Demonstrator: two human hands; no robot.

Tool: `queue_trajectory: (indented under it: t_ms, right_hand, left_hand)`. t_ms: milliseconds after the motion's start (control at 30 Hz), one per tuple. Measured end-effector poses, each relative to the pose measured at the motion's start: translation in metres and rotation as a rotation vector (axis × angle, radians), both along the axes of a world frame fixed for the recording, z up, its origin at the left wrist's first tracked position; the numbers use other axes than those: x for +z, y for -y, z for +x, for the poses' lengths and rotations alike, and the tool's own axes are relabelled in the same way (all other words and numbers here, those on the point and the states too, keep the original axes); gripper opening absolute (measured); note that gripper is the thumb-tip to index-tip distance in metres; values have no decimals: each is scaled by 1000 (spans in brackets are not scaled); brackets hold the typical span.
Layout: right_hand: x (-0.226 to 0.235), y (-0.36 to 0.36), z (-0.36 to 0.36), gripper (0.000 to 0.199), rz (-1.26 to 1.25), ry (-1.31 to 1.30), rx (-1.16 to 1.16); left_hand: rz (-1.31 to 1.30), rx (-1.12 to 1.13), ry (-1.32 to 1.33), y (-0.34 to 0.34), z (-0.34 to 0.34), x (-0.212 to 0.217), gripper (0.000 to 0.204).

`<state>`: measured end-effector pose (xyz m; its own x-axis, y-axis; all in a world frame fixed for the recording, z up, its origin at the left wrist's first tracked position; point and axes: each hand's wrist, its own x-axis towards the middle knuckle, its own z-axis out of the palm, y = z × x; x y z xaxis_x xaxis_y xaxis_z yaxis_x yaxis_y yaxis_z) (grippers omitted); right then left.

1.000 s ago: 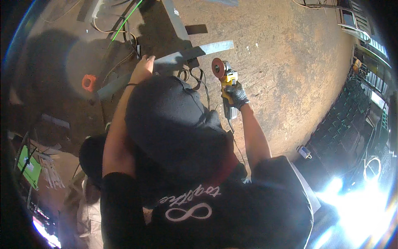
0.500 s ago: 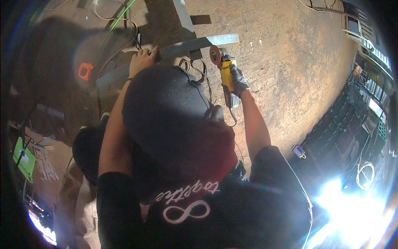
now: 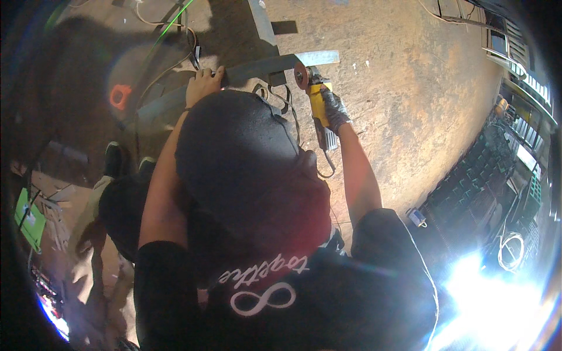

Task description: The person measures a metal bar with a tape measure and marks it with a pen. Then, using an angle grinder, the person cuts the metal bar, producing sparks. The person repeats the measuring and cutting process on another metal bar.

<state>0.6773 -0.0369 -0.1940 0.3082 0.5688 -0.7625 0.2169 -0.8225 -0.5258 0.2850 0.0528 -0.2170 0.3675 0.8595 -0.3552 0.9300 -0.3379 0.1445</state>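
My bare left hand [image 3: 204,86] is curled over a long grey metal bar [image 3: 257,68], which slants up to the right with its far right end in bright light. In my right hand [image 3: 335,110], which wears a dark grey glove, is a yellow angle grinder [image 3: 318,105] with a reddish disc [image 3: 301,76]. The disc stands upright at the bar's lower edge, near the sunlit end; whether they touch I cannot tell. A dark cap [image 3: 234,146] covers the middle of the view and hides the floor below the bar.
Another flat metal piece [image 3: 261,22] lies beyond the bar. An orange ring-shaped object [image 3: 120,96] and loose cables [image 3: 190,44] are at the left. A dark shoe [image 3: 113,159] shows near the left arm. Dark stacked material [image 3: 468,181] and a coil of white cable [image 3: 511,251] are at the right.
The grinder has shifted slightly left, bringing its disc closer to the bar's lower edge. My left hand stays on the bar. A dark shoe has come into view at the left.
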Motion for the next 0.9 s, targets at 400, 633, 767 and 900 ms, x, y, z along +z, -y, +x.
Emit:
queue_trajectory:
  t_ms: [400,633,767,900]
  right_hand:
    - [-4,-2,4,76,-13,74,66]
    - [-8,-2,9,76,-11,80,76]
    - [-9,-3,7,78,-15,94,83]
    - [-2,-8,2,80,-21,125,97]
  left_hand:
    - [-2,21,7,2,1,-4,52]
    - [50,18,28,0,3,-6,46]
    - [41,23,30,0,1,-10,47]
    - [12,13,14,0,-1,-10,48]
